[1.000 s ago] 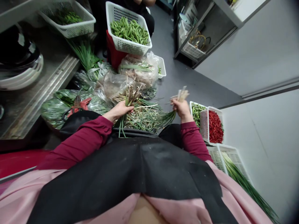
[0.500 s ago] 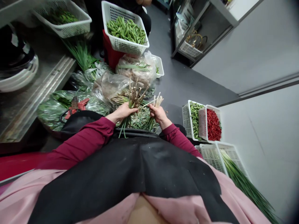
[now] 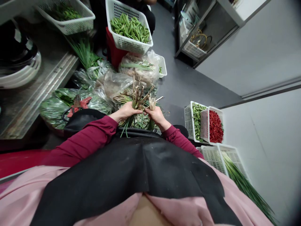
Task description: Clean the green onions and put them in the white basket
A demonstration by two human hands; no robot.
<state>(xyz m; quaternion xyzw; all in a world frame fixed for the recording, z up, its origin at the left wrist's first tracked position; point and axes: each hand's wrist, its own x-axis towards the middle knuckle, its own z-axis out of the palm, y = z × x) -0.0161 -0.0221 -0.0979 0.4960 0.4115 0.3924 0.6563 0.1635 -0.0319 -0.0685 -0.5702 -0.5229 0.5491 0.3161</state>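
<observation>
My left hand is closed round a bunch of green stalks with dirty root ends sticking up. Close beside it, my right hand grips a smaller bunch with pale cleaned ends, and the two bunches nearly touch. Both hands hover over a heap of loose green stalks just past my black apron.
Plastic bags of greens lie ahead. A white basket of green pods stands behind them on something red. At my right are baskets of green pods, red chillies and long green stalks. A metal counter runs along the left; red-handled scissors lie below it.
My right hand has swung left from out at the side with its small bunch and now sits against the left hand's bunch. The left hand has barely moved.
</observation>
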